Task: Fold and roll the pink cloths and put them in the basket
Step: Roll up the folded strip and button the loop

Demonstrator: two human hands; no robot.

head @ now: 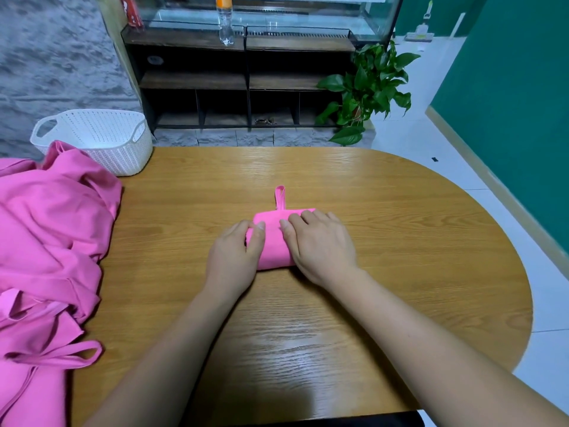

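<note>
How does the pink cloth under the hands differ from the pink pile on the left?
The small rolled pink cloth is a tight compact bundle; the loose heap of pink cloths is crumpled and far larger. The rolled cloth lies mid-table, gripped by the left hand and right hand; the heap lies untouched beside the white plastic basket. Both are the same pink, show strap loops and rest on the wooden table.
</note>
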